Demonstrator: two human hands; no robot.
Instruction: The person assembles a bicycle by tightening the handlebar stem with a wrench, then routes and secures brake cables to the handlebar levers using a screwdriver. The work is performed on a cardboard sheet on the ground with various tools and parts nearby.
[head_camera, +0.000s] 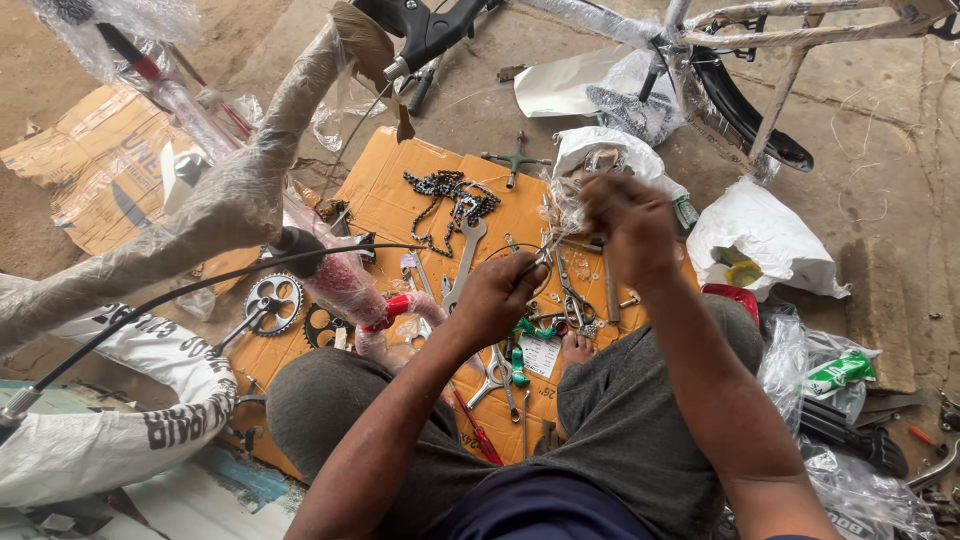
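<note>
I sit on the floor over an orange cardboard sheet (390, 190) strewn with bicycle parts. My left hand (497, 297) is closed around the end of a thin black cable (200, 285) that runs off to the left. My right hand (628, 222) is raised just above it, its fingers pinched on a small clear plastic packet (566, 205). Under my hands lie a large wrench (462, 262), pliers and several small tools. A black bicycle chain (450, 197) lies farther back on the cardboard.
A plastic-wrapped bicycle frame (230, 200) crosses the left side, with a chainring (273, 303) below it. A wrapped tyre (120, 410) lies at lower left. White plastic bags (760, 235) sit to the right, a cross wrench (515, 160) at the back, and a wrapped frame with a black mudguard (745, 110) at upper right.
</note>
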